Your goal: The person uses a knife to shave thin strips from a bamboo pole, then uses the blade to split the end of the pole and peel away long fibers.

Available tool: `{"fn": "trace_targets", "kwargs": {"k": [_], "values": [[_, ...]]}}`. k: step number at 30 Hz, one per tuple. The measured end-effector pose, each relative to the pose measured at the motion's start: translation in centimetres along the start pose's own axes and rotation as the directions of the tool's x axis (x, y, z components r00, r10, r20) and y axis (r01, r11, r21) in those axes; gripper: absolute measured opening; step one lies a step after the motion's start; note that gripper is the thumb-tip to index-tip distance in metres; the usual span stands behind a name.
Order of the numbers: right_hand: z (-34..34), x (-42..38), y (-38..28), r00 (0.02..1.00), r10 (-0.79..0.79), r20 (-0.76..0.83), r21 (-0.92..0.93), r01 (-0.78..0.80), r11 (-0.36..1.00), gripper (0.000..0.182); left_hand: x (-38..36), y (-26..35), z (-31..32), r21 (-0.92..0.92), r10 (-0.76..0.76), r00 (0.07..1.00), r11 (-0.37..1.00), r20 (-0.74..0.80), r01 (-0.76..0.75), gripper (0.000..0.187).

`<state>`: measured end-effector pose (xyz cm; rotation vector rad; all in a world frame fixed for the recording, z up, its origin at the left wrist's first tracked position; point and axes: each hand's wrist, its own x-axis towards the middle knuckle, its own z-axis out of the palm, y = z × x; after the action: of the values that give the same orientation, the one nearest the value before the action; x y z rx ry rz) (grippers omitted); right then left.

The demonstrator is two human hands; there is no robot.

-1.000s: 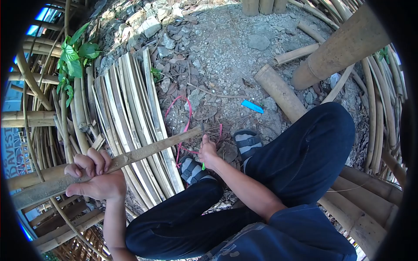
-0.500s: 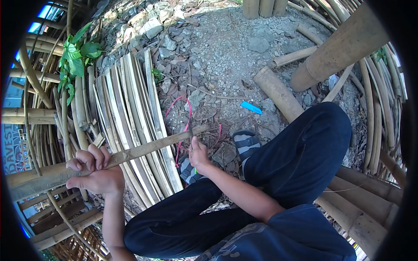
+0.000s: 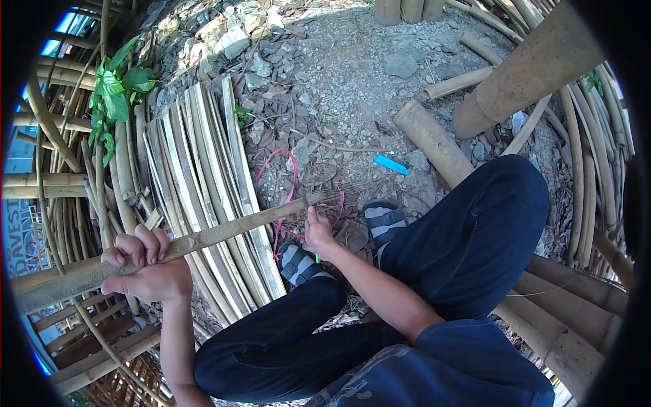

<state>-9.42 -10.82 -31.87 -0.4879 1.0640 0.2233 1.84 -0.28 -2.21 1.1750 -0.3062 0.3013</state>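
Observation:
A long bamboo strip (image 3: pixel 224 233) runs from the left edge toward the centre. My left hand (image 3: pixel 146 261) is wrapped round its thick left part, fingers over the top and thumb below. Near the strip's right end, my right hand (image 3: pixel 319 234) is closed on a knife with a green handle end (image 3: pixel 317 258); its dark blade rests against the strip and is mostly hard to make out. Under the strip lies a row of split bamboo slats (image 3: pixel 203 156). A pink ribbon (image 3: pixel 296 169) loops on the ground beside them.
A blue plastic piece (image 3: pixel 391 165) lies on the gravel. A cut bamboo piece (image 3: pixel 434 142) and a thick upright bamboo post (image 3: pixel 515 81) stand to the right. Bamboo poles (image 3: pixel 556 332) lie at lower right. A leafy plant (image 3: pixel 115 88) grows at upper left, before bamboo racks.
My right hand has moved a little to the right along the strip, toward its far end, with the knife. My left hand keeps its hold in nearly the same place.

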Motion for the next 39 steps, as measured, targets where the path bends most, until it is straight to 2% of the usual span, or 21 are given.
{"fn": "trace_targets", "kwargs": {"k": [2,6,7,8,10,12,16,18,19,22,23,24,26,27,30,31,32,34,35,36,39], "values": [[1.8,-1.6,0.5,0.977,-0.172,0.125,-0.028,0.177,0.984,0.054,-0.1,-0.1,0.0,0.003,-0.002,1.0,1.0,-0.01,0.002,0.061],[3.6,-4.1,0.9,0.939,-0.312,0.143,-0.102,0.327,0.939,0.055,0.1,-0.1,-0.3,-0.042,0.011,1.0,0.999,0.011,-0.01,0.058],[3.3,-3.8,1.0,0.938,-0.336,0.089,-0.055,0.341,0.938,0.054,0.1,-0.1,-0.4,-0.047,0.012,1.0,0.999,0.008,-0.012,0.058],[2.3,-2.8,1.0,0.937,-0.337,0.09,-0.053,0.342,0.938,0.054,0.0,0.0,-0.4,-0.047,0.014,1.0,0.999,0.011,-0.013,0.058],[-0.5,0.9,1.6,0.96,-0.251,-0.124,-0.174,0.227,0.958,0.052,0.1,0.0,-0.6,-0.031,0.021,1.0,0.999,-0.012,-0.022,0.058],[-0.8,1.8,2.3,0.958,-0.269,-0.101,-0.108,0.258,0.96,0.049,0.2,-0.2,-0.7,-0.027,0.03,0.999,0.999,-0.022,-0.031,0.058],[2.4,-2.2,1.3,0.986,-0.162,-0.034,0.0,0.162,0.987,0.05,0.3,-0.4,-0.6,-0.013,0.031,0.999,0.999,-0.036,-0.032,0.059],[3.7,-3.5,1.6,0.953,-0.303,0.0,-0.126,0.301,0.945,0.05,0.4,-0.4,-0.5,-0.004,0.034,0.999,0.999,-0.038,-0.034,0.059],[4.7,-3.2,2.5,0.776,-0.63,0.038,-0.317,0.607,0.728,0.05,0.3,-0.4,-0.4,0.006,0.034,0.999,0.999,-0.04,-0.033,0.059],[6.1,-5.4,2.6,0.826,-0.554,0.101,-0.355,0.551,0.756,0.058,0.4,-0.3,-0.3,0.03,0.036,0.998,0.999,-0.051,-0.034,0.06],[6.1,-5.9,2.2,0.882,-0.46,0.103,-0.327,0.467,0.822,0.055,0.4,-0.3,-0.2,0.029,0.04,0.998,0.999,-0.051,-0.038,0.06],[5.8,-5.5,2.4,0.882,-0.46,0.106,-0.327,0.468,0.821,0.055,0.4,-0.3,-0.2,0.029,0.042,0.998,0.999,-0.056,-0.041,0.059],[5.1,-4.3,2.4,0.932,-0.362,-0.007,0.008,0.362,0.932,0.047,0.3,-0.2,0.0,0.024,0.047,0.997,0.999,-0.062,-0.045,0.059],[4.2,-4.4,1.5,0.981,-0.193,-0.006,0.115,0.192,0.975,0.046,0.2,-0.2,0.1,0.041,0.038,0.997,0.999,-0.072,-0.035,0.06],[3.6,-3.5,1.6,0.989,-0.148,-0.013,0.078,0.149,0.986,0.045,0.2,-0.1,0.2,0.05,0.03,0.997,0.998,-0.077,-0.026,0.062],[4.4,-3.8,2.2,0.974,-0.227,-0.013,0.0,0.227,0.974,0.045,0.2,-0.1,0.1,0.041,0.026,0.997,0.999,-0.07,-0.024,0.062],[5.1,-4.1,2.9,0.974,-0.225,-0.012,-0.002,0.225,0.974,0.045,0.2,-0.2,0.2,0.042,0.027,0.997,0.999,-0.072,-0.024,0.062],[6.6,-5.1,4.0,0.905,-0.424,0.018,-0.048,0.424,0.904,0.045,0.2,-0.2,0.3,0.072,0.057,0.997,0.996,-0.058,-0.052,0.062],[7.2,-5.7,4.5,0.869,-0.489,0.068,-0.207,0.492,0.846,0.046,0.3,-0.3,0.4,0.072,0.061,0.996,0.996,-0.058,-0.057,0.062],[8.3,-9.1,3.5,0.78,-0.611,0.139,-0.291,0.622,0.727,0.047,0.2,-0.2,0.5,0.064,0.052,0.997,0.997,-0.059,-0.048,0.061],[10.1,-13.7,2.4,0.816,-0.472,0.335,-0.192,0.549,0.813,0.045,0.0,-0.1,0.5,0.045,0.04,0.997,0.998,-0.063,-0.037,0.061]]}}
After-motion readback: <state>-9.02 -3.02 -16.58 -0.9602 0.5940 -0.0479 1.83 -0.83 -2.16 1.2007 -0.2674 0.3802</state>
